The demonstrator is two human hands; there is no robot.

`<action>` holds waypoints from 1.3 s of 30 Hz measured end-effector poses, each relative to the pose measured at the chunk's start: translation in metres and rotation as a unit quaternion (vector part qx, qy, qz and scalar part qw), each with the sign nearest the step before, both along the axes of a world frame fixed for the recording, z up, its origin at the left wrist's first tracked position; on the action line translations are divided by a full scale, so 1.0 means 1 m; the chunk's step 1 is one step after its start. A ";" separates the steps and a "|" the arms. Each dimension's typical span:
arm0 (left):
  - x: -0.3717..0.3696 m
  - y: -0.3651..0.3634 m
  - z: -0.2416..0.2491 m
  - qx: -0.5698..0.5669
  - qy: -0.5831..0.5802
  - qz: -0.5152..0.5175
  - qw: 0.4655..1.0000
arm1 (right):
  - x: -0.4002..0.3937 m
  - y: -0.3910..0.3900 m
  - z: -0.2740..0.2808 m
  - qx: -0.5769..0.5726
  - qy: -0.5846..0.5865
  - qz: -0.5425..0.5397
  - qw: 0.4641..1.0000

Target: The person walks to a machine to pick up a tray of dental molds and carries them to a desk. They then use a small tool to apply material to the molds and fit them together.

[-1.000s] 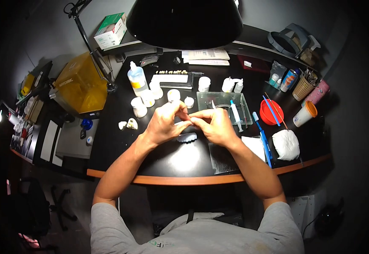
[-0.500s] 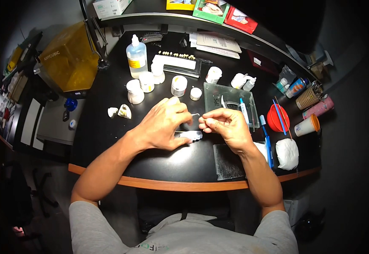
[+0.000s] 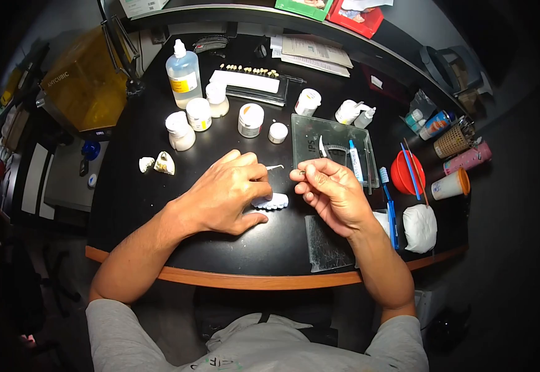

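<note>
My left hand (image 3: pixel 229 193) is on the table, palm down, fingers curled and thumb held apart from them. Its fingertips are at the left end of a pale blue dental model (image 3: pixel 273 201) with a row of teeth; whether they touch it is hidden. Beyond those fingers shows the thin hooked tip of a tool (image 3: pixel 275 167), the remainder covered by the hand. My right hand (image 3: pixel 335 189) is raised to the right of the model, thumb and index finger pinching a small dark piece (image 3: pixel 302 173) too tiny to identify.
White jars (image 3: pixel 251 120) and a clear bottle (image 3: pixel 183 77) stand behind my hands, near a tooth shade guide (image 3: pixel 249 85). A glass plate (image 3: pixel 319 127) lies beyond my right hand. Right of it are a red bowl (image 3: pixel 402 175), blue toothbrush (image 3: pixel 389 198) and white bundle (image 3: pixel 419 229). Plaster pieces (image 3: pixel 165 163) lie left.
My left hand has moved left and its thumb has drawn back from the dental model, showing more of its teeth. My right hand has turned slightly, still pinching. The camera view has shifted a little.
</note>
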State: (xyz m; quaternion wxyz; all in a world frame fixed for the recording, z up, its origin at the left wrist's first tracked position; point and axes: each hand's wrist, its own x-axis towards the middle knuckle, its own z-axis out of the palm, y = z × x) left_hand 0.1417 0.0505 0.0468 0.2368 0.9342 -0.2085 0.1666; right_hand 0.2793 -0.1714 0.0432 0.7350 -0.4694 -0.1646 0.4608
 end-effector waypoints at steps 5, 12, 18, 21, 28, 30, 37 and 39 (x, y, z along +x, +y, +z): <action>0.002 0.000 -0.005 -0.004 -0.004 0.008 1.000 | -0.002 -0.002 0.003 0.003 0.010 0.010 1.000; 0.004 0.004 -0.010 -0.025 0.000 -0.006 1.000 | -0.008 0.000 0.001 0.006 -0.022 0.011 1.000; 0.007 0.002 -0.007 -0.129 0.039 -0.019 0.991 | -0.015 0.009 -0.004 -0.039 -0.321 -0.089 0.942; 0.007 0.002 -0.002 -0.179 0.078 -0.016 0.981 | -0.016 0.010 -0.004 -0.058 -0.370 -0.083 0.924; 0.005 -0.001 -0.003 -0.334 0.148 0.002 0.931 | -0.024 0.011 -0.004 -0.046 -0.394 -0.060 0.916; 0.005 -0.002 -0.006 -0.387 0.164 0.007 0.907 | -0.022 0.010 -0.006 -0.044 -0.437 -0.051 0.897; 0.005 -0.003 -0.009 -0.526 0.182 -0.028 0.830 | -0.021 0.008 0.001 -0.018 -0.373 -0.026 0.927; 0.007 -0.007 -0.012 -0.550 0.151 -0.048 0.820 | -0.017 0.008 -0.001 0.015 -0.381 -0.022 0.924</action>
